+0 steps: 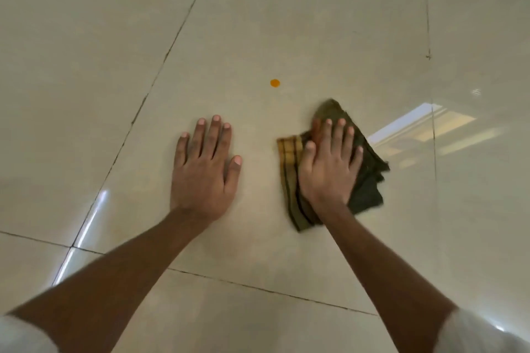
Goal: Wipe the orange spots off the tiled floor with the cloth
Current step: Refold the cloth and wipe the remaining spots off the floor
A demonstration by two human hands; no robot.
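One small round orange spot (274,83) lies on the glossy beige tiled floor (258,23), a little beyond and between my two hands. A crumpled dark green cloth (367,180) with a yellow striped border sits on the floor to the right of centre. My right hand (327,169) presses flat on top of it, fingers spread, the cloth sticking out on both sides. My left hand (203,169) rests flat on the bare tile to the left, fingers apart, holding nothing. The cloth's near edge is slightly blurred.
Dark grout lines (160,66) run diagonally at the left, along the right side and across the near floor. A bright window reflection (415,126) gleams on the tile right of the cloth. White sleeves show at both lower corners.
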